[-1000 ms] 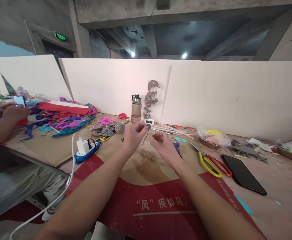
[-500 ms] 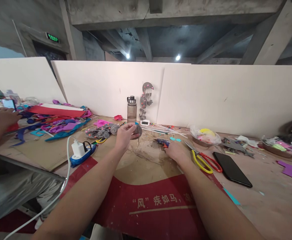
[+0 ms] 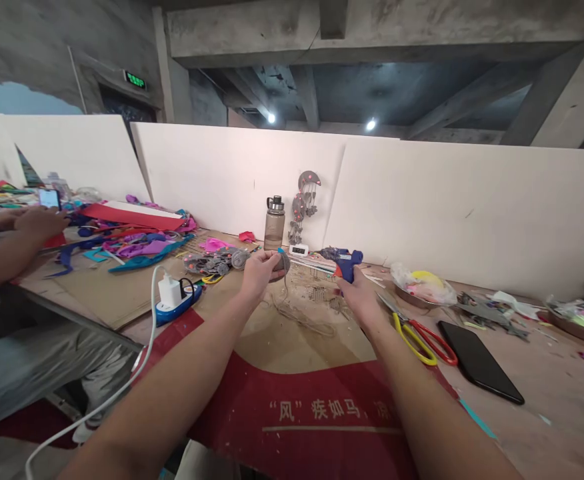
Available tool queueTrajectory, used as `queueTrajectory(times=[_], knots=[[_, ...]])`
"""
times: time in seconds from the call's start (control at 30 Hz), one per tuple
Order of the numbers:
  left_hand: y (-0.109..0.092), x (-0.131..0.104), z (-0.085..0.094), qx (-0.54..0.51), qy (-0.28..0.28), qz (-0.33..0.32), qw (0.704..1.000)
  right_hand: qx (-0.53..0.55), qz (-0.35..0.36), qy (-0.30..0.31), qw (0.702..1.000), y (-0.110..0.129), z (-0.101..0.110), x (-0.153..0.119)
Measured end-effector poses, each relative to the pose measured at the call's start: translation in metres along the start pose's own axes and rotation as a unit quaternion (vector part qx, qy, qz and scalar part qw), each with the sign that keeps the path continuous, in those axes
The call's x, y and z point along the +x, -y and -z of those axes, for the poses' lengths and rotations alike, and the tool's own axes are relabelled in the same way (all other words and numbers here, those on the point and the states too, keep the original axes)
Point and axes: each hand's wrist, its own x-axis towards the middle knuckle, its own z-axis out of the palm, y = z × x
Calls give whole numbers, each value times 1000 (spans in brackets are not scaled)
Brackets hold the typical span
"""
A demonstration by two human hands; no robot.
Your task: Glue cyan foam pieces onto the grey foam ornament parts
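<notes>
My left hand (image 3: 259, 275) pinches a grey felt piece (image 3: 283, 268) with a small blue bit at its top edge. A grey cord (image 3: 302, 321) trails from that piece down onto the brown board. In my right hand (image 3: 359, 293) is a blue glue gun (image 3: 346, 261), raised off the table, its nozzle toward the left. Beyond my left hand lies a bunch of grey felt pieces (image 3: 212, 261) with pink dots. A grey moon-shaped hanging ornament (image 3: 308, 193) is up against the white panel.
A bottle (image 3: 275, 223) and a small digital clock (image 3: 299, 250) stand at the back. Scissors (image 3: 422, 333), a black phone (image 3: 479, 360) and a bowl (image 3: 417, 297) are on the right. A blue power strip (image 3: 178, 307) with a white cable sits left. Another person's hands (image 3: 37, 223) hold a phone.
My right hand has lifted the glue gun from the board and turned it toward the left. My left hand keeps the felt piece. The whole view has shifted slightly.
</notes>
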Motion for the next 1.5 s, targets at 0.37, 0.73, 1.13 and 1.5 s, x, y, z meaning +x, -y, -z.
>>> queueTrajectory(times=[0.37, 0.73, 1.13, 1.5], knots=[[4, 1, -2, 88, -19, -40, 995, 10, 122, 111, 986, 40, -25, -39], [5, -1, -2, 103, -9, -53, 993, -41, 125, 118, 984, 34, -30, -41], [6, 1, 1, 126, -16, -84, 988, -74, 140, 100, 982, 38, -29, -41], [2, 0, 0, 118, -5, -70, 991, -75, 150, 94, 981, 37, -29, -42]])
